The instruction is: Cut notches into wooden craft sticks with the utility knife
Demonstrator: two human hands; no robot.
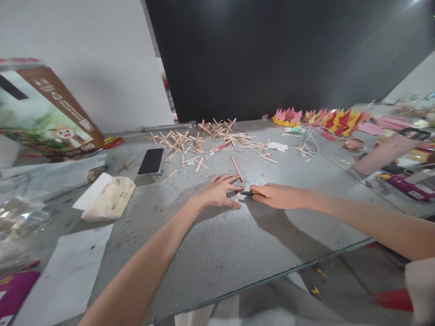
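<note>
My left hand (222,191) rests on the grey table with its fingers spread around a small pale piece (238,196). My right hand (268,195) is closed on a yellow and black cutter (252,193), whose front end points left at that piece, between the thumb and fingers of my left hand. Just beyond my left fingertips lies a red and white patterned stick (237,169). Farther back is a heap of wooden sticks (180,141), several of them crossed over each other.
A phone (151,161), a tissue pack (110,198) and white paper (68,271) lie at the left, near a printed box (50,113). Paper flowers (340,121) and a white cable (311,141) are at back right. The glass table edge (272,277) runs in front.
</note>
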